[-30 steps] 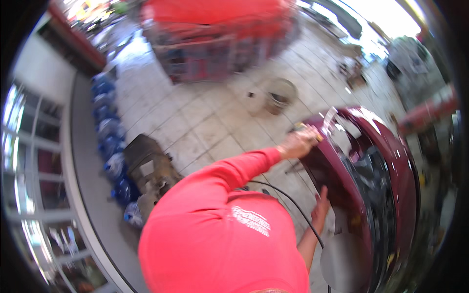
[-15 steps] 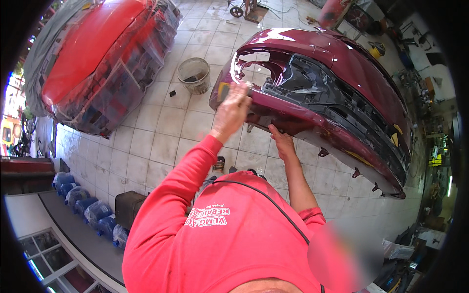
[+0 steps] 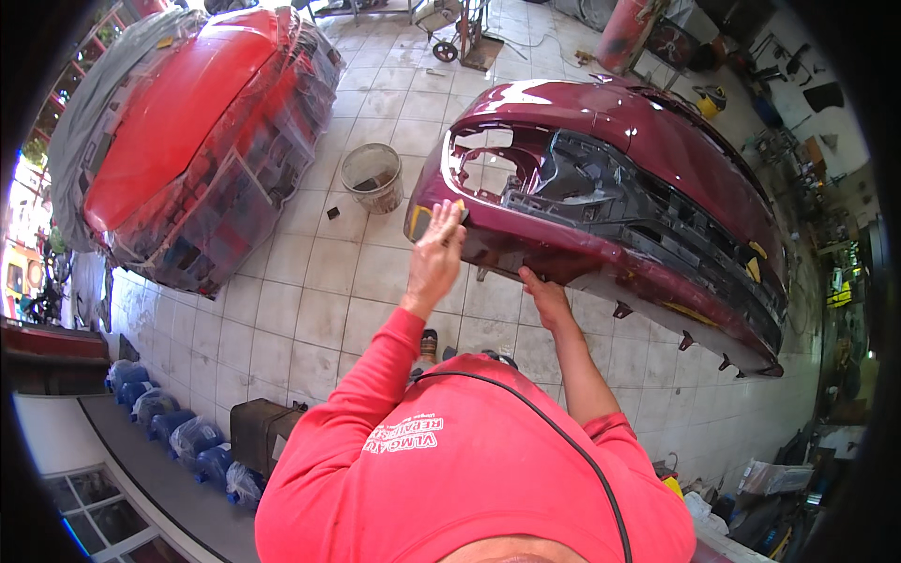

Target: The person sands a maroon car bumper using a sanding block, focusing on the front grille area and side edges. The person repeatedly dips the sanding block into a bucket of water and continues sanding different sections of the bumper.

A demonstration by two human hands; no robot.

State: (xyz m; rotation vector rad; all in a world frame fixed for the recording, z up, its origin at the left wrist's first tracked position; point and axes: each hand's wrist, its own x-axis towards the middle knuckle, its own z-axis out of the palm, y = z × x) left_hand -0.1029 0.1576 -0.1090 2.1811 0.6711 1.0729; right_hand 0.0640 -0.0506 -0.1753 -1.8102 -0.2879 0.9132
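A maroon car bumper (image 3: 563, 229), with black grille parts and a headlight opening, stands ahead and to the right. At its left corner my left hand (image 3: 435, 261) presses nearly flat fingers onto the painted face, just below the headlight opening. A small dark pad (image 3: 465, 217) peeks out at the fingertips; most of it is hidden. Beside the fingers is a yellow patch (image 3: 421, 220) on the paint. My right hand (image 3: 548, 298) grips the bumper's lower edge, thumb side showing, the other fingers partly hidden.
A worn bucket (image 3: 372, 178) stands on the tiled floor left of the bumper, with a small black piece (image 3: 333, 213) near it. Farther left is a red car (image 3: 178, 113) wrapped in plastic. Blue water jugs (image 3: 171, 427) and a dark box (image 3: 263, 433) line the lower left.
My left hand has slid a little toward me and to the left over the bumper's corner, away from the headlight opening. My right hand stays at the lower edge. The view has shifted slightly.
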